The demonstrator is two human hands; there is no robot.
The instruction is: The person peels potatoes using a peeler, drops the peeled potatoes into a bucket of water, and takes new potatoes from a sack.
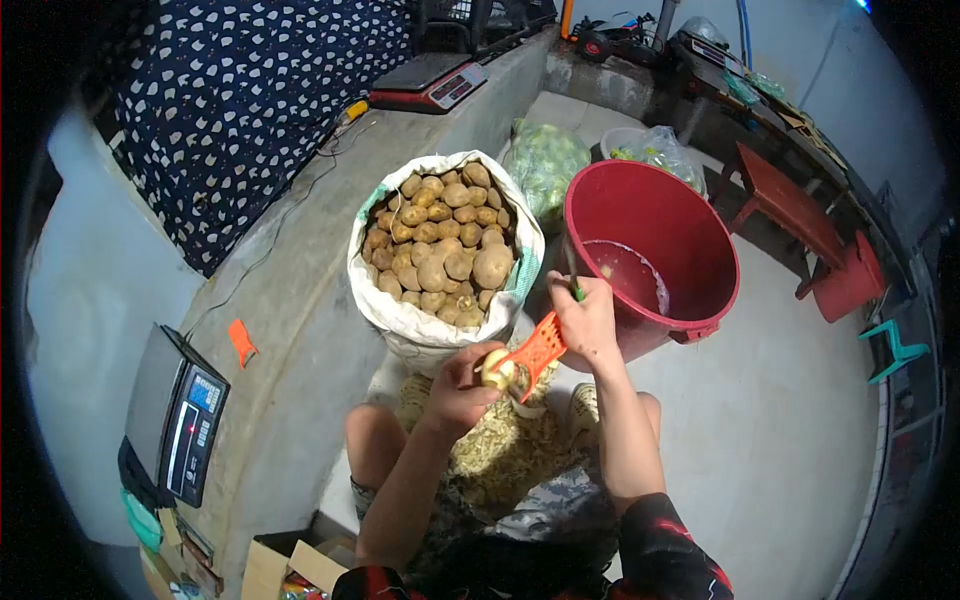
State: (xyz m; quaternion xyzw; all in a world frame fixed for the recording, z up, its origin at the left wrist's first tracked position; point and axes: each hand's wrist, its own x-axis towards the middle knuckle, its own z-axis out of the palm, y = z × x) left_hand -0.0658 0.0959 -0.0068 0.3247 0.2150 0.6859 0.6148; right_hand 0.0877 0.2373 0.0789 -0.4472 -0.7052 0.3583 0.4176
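My left hand (462, 390) is closed around a partly peeled, pale yellow potato (497, 369). Against the potato's right side is the head of an orange peeler (540, 345), its handle gripped in my right hand (588, 322). A knife (577, 289) with a green handle also sticks up out of my right hand, its dark blade pointing away from me. Below my hands, a heap of potato peels (505, 450) lies on the floor between my feet. Just beyond my left hand stands an open white sack (400, 318) full of unpeeled potatoes (440, 240).
A large red tub (712, 235) with some liquid stands at the right, beside a bag of green vegetables (547, 165). On the concrete ledge at left are a digital scale (190, 430), an orange plastic piece (241, 342) and a red scale (430, 85). A red stool (790, 205) stands farther right.
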